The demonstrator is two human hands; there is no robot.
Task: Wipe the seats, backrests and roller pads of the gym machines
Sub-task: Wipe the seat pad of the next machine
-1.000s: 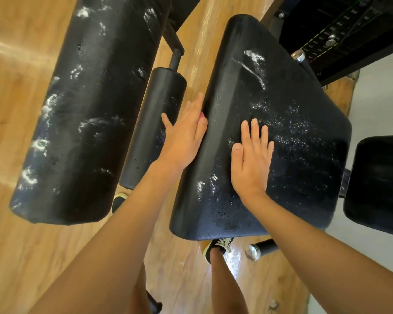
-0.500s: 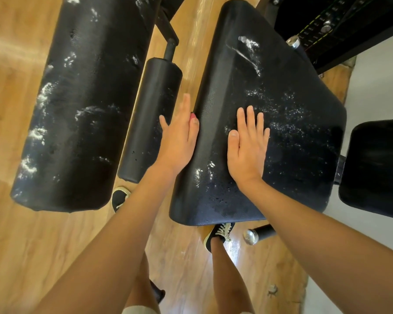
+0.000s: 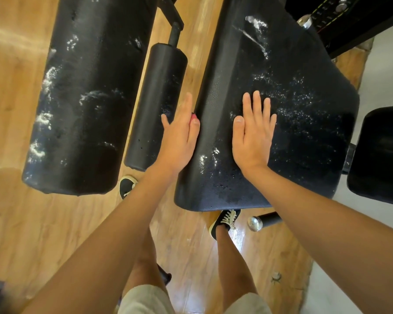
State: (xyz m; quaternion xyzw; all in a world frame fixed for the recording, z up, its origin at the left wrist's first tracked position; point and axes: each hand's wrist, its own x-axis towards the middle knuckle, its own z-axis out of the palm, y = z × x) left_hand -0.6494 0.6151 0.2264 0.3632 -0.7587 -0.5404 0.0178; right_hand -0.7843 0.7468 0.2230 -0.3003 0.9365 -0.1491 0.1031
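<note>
Right hand: flat on seat pad, fingers straight, barely spread.
Left hand: against pad's left edge, fingers together.

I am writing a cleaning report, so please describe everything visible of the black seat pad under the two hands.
The seat pad is a wide black cushion with rounded corners, covered in what looks like textured vinyl. White specks and streaks lie scattered over its top, with small droplets near the edge closest to the person. It stands above the wooden floor. The right hand lies flat on its top; the left hand rests against its left side.
</note>
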